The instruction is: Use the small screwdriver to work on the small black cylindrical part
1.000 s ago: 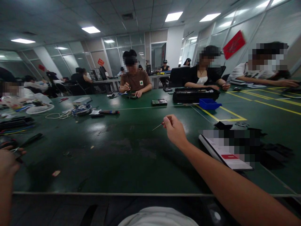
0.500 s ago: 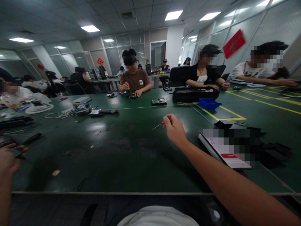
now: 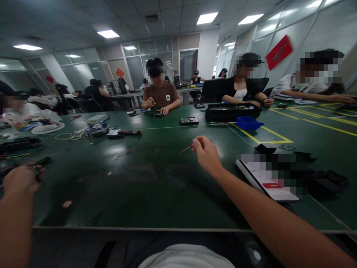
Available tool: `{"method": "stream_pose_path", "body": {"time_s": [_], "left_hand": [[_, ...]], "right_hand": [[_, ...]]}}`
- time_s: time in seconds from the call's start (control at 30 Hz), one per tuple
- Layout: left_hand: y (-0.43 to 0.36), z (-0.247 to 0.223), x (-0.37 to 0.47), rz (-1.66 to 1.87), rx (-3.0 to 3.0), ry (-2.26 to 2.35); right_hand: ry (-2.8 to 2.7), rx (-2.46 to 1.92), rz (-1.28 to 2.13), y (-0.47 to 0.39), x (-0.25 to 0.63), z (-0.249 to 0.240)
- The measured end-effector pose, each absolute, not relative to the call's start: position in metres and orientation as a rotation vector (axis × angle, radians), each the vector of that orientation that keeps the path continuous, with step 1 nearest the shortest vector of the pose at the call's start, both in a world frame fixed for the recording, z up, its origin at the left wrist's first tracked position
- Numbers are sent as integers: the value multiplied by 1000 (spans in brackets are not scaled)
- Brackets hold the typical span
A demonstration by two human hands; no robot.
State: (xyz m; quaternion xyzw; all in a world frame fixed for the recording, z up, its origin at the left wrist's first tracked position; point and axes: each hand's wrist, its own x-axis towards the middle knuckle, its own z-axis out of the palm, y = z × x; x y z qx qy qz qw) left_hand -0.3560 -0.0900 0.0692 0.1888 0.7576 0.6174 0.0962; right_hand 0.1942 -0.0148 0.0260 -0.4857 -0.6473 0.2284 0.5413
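Observation:
My right hand (image 3: 208, 154) is raised above the middle of the green table (image 3: 134, 201). Its fingers are closed round the handle of a screwdriver (image 3: 186, 149), red where it shows, with a thin metal shaft pointing left and slightly down. At the left edge my left hand (image 3: 21, 179) has its fingers curled together. Something small and dark seems to be in them, too blurred to name. Just beyond that hand lies a black-handled tool (image 3: 44, 161), beside dark items partly covered by the hand.
A white sheet on a dark board (image 3: 272, 182) and black pieces (image 3: 327, 180) lie to the right. Farther off are a blue bin (image 3: 249, 123), a hard drive (image 3: 189, 121), a long black casing (image 3: 231, 112) and tangled cables (image 3: 96, 129). Several people sit around the table.
My left hand has moved rightward and slightly up, showing more of its forearm. My right hand with the screwdriver has stayed almost in place.

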Motion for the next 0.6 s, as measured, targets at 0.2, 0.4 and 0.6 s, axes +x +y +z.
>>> {"method": "stream_pose_path", "body": {"time_s": [0.2, 0.4, 0.6], "left_hand": [[-40, 80, -283, 2011, 439, 1847], [-3, 84, -184, 1716, 754, 1543], [10, 58, -86, 1201, 1263, 1445]], "right_hand": [[-1540, -1131, 591, -10, 195, 21], [-1563, -1184, 567, -15, 195, 25], [-1573, -1194, 545, -15, 194, 28]]}}
